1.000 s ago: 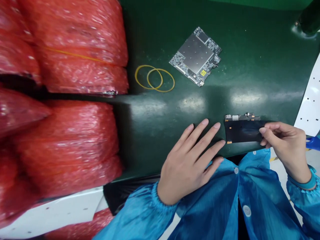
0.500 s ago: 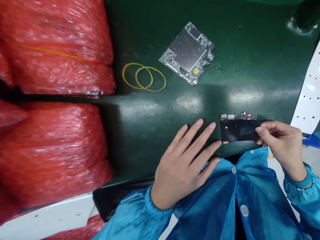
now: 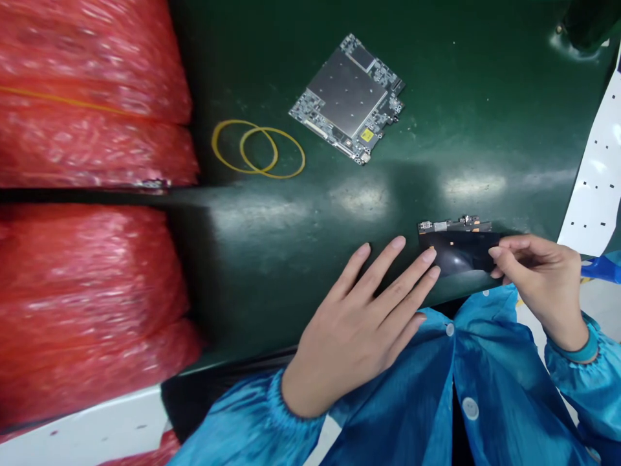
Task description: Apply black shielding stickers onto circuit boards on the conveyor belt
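Observation:
My right hand (image 3: 543, 285) pinches the right edge of a black circuit board (image 3: 460, 249) that lies near the front edge of the green table (image 3: 460, 116). A narrow strip of metal parts runs along that board's far side. My left hand (image 3: 363, 317) lies flat on the table with fingers stretched out, and its fingertips touch the black board's left end. A second circuit board (image 3: 347, 97), silver with a metal shield and a yellow sticker, lies farther back on the table, away from both hands.
Two yellow rubber bands (image 3: 257, 149) lie overlapped left of the silver board. Stacks of red bubble-wrap bags (image 3: 87, 194) fill the left side. A white sheet with small black marks (image 3: 594, 181) sits at the right edge, and a blue object (image 3: 601, 268) is beside my right hand.
My left hand has slid right until its fingertips reach the black board's left end. The view has shifted, so everything sits further left in the picture.

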`<state>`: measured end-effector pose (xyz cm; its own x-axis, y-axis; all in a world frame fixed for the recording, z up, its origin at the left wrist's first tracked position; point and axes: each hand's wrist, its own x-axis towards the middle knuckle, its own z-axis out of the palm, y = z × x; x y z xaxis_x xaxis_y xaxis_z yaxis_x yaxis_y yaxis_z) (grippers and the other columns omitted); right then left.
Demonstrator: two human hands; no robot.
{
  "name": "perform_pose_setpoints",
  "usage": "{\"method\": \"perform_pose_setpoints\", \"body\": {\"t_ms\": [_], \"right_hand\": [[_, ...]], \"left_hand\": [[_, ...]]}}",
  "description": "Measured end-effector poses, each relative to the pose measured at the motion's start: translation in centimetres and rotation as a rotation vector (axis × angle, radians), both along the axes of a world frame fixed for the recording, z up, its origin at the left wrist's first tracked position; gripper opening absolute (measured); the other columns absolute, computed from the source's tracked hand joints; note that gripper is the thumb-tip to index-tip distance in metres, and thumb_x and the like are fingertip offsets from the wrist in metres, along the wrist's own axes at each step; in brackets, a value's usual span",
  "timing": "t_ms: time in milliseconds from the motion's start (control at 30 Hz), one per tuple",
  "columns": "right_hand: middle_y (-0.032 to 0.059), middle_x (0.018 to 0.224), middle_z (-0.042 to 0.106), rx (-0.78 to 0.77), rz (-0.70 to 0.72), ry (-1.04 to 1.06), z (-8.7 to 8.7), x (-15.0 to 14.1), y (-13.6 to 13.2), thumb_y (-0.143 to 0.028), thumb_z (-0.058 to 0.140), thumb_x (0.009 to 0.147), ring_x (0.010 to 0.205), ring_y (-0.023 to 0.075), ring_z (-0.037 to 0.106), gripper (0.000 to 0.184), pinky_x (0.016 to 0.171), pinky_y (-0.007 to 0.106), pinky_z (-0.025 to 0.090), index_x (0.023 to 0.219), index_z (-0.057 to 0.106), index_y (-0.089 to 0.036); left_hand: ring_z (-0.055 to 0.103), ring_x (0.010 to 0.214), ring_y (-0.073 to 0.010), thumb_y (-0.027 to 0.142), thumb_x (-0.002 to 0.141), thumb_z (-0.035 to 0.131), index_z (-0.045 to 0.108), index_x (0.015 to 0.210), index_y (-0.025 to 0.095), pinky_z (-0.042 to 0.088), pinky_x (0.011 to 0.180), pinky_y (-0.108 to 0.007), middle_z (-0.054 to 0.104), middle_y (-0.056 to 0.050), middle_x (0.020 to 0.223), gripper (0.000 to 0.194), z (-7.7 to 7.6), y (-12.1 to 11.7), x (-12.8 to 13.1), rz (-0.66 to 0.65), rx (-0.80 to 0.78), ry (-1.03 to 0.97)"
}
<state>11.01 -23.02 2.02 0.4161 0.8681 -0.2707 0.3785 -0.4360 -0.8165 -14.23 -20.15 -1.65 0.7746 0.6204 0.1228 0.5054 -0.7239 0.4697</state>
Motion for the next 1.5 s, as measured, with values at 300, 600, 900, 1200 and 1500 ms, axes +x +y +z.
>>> {"method": "perform_pose_setpoints", "body": {"t_ms": [300,600,900,1200,1500], "right_hand": [[-0.0017,0.068,0.079,0.089,0.142,-0.240,0.4,-0.1,-0.3,-0.024,0.078,0.090,0.054,0.0145,0.073,0.007,0.053,0.023,0.059,0.084,0.082,-0.022],[0.0026,0.080,0.081,0.160,0.493,-0.773,2.3,0.4,-0.5,-0.027,0.062,0.105,0.066,0.0157,0.074,0.022,0.058,0.026,0.049,0.103,0.083,-0.019],[0.0151,0.145,0.069,0.280,0.737,-0.886,0.5,-1.7,-1.7,-0.040,0.046,0.109,0.137,0.0348,0.059,0.048,0.114,0.053,0.048,0.143,0.066,-0.013],[0.0061,0.177,0.027,0.057,0.860,-0.933,-2.4,-0.4,-2.9,-0.044,0.045,0.107,0.165,0.0365,0.016,0.074,0.132,0.067,0.007,0.171,0.022,-0.017],[0.0138,0.174,0.034,0.310,0.492,-0.779,-4.1,3.0,-3.5,-0.030,0.042,0.107,0.165,0.0350,0.020,0.075,0.128,0.068,0.027,0.173,0.010,-0.019]], "left_hand": [[0.023,0.165,-0.0282,0.040,0.111,0.046,0.054,0.154,0.021,0.017,0.136,-0.050,0.056,-0.004,0.160,0.048,-0.2,0.0,0.1,0.006,0.023,-0.013],[0.037,0.159,-0.0341,0.038,0.110,0.048,0.057,0.152,0.019,0.026,0.132,-0.055,0.060,-0.006,0.157,0.047,-0.2,0.0,0.1,0.006,0.030,-0.011],[0.040,0.158,-0.0320,0.043,0.111,0.047,0.062,0.148,0.021,0.020,0.135,-0.050,0.061,-0.003,0.155,0.047,-1.0,-0.5,-0.1,0.036,0.010,-0.049],[0.043,0.156,-0.0292,0.026,0.105,0.052,0.062,0.148,0.021,0.026,0.133,-0.047,0.064,-0.004,0.153,0.044,-1.0,0.1,-0.3,0.014,0.110,-0.045],[0.053,0.144,-0.0328,0.024,0.100,0.062,0.052,0.155,0.016,0.054,0.115,-0.050,0.058,-0.016,0.156,0.056,-0.3,1.6,3.3,0.074,0.120,-0.042]]}}
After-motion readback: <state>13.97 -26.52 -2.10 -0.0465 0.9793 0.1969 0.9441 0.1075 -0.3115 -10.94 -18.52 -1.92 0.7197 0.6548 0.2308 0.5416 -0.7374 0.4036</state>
